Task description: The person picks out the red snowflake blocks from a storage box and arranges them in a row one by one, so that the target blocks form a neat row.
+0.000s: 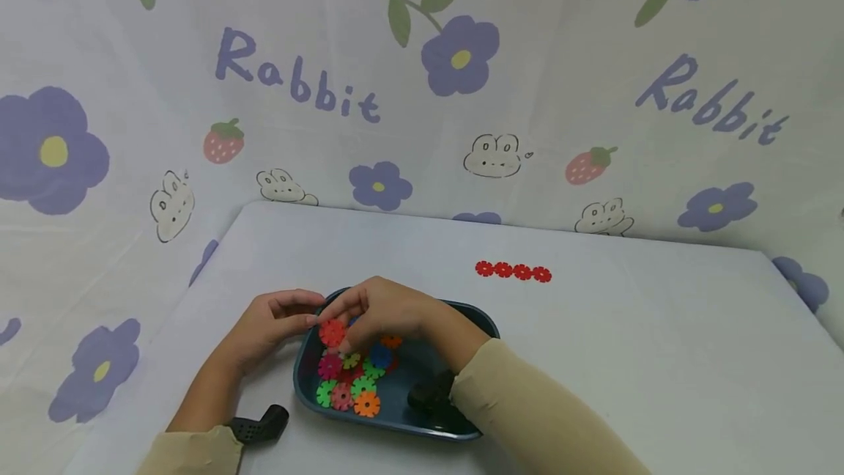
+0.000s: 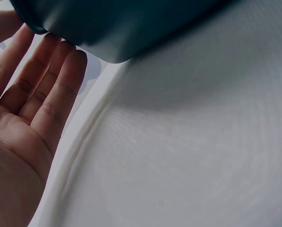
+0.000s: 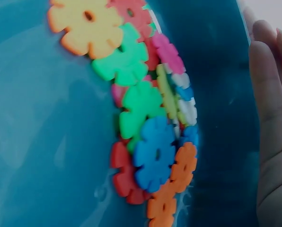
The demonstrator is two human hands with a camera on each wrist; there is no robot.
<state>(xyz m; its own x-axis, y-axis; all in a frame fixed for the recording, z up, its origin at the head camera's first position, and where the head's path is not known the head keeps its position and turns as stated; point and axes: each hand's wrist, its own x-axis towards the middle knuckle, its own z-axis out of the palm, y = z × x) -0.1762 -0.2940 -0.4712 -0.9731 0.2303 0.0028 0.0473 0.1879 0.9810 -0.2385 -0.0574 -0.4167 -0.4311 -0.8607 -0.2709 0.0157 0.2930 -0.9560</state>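
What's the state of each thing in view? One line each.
Tray: upright, partly filled
Plastic pieces: scattered, some overlapping, inside
Four red pieces: lined up, edges meeting, outside
Left hand: relaxed, at tray rim
Right hand: fingers bent, at red piece; grip unclear

A blue tray [image 1: 394,402] was borne by the white table [image 1: 659,343] — and beyond the tray's far right corner, a row of four red flower-shaped pieces [image 1: 517,270] was laid.
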